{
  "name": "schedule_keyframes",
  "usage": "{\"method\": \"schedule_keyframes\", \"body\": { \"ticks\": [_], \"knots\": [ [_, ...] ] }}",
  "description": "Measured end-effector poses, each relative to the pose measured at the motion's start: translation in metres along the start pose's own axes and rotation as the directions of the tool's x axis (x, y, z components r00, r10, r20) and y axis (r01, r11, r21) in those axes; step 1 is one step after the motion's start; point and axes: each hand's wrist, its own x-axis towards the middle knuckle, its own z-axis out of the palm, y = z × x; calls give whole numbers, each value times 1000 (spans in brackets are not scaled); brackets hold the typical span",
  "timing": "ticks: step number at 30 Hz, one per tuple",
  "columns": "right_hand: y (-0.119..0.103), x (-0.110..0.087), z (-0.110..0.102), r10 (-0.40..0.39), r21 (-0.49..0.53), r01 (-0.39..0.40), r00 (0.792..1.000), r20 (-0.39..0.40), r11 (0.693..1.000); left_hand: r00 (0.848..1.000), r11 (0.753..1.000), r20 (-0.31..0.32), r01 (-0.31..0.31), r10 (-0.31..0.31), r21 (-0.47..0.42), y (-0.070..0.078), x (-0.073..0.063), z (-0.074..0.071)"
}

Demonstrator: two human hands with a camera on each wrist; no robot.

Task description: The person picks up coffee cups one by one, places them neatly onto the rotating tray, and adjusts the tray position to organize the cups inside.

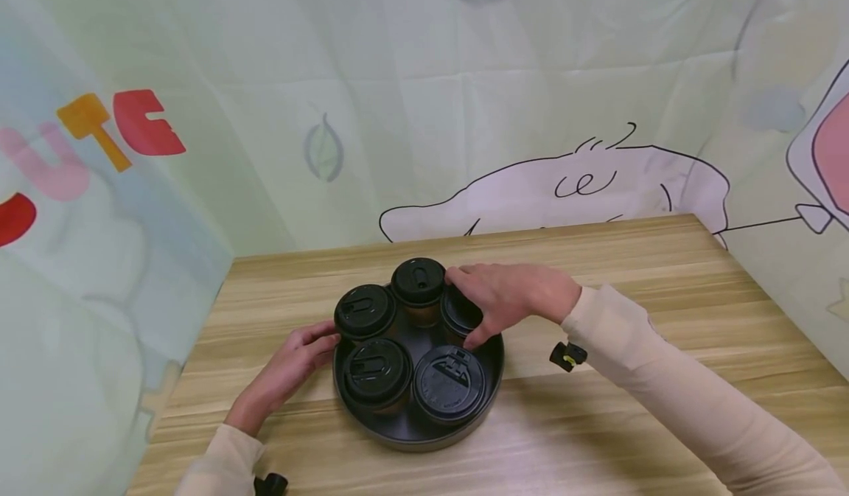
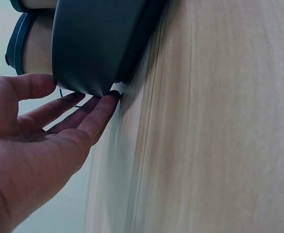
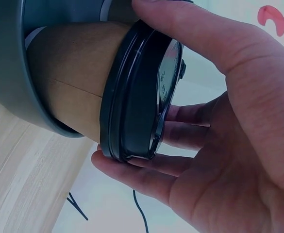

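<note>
A round dark tray [image 1: 424, 446] with a raised wall sits on the table, bearing several brown paper cups with black lids. My right hand [image 1: 511, 293] spans the lid of the cup at the tray's right side. In the right wrist view, thumb and fingers grip that black lid [image 3: 132, 92] from opposite sides; the brown paper cup [image 3: 78, 73] leans inside the tray wall. At the tray's left, my left hand [image 1: 295, 363] touches the outer wall. Up close in the left wrist view, its fairly straight fingers [image 2: 91, 121] rest along the wall, with the thumb near the rim.
The wooden table [image 1: 663, 275] extends around the tray, with its back edge against a printed curtain [image 1: 265, 149]. Two other lidded cups, a back-left cup [image 1: 365, 312] and a back cup [image 1: 419, 281], stand close together. A front-right lid [image 1: 449, 384] lies lower in the tray.
</note>
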Motion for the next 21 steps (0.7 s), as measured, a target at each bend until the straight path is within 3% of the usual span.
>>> {"method": "schedule_keyframes", "body": {
  "ticks": [21],
  "knots": [
    [-3, 0, 2, 20, 6, -20, 999, 29, 1000, 1000, 1000, 6, -7, 7, -9, 0, 0, 0]
  ]
}}
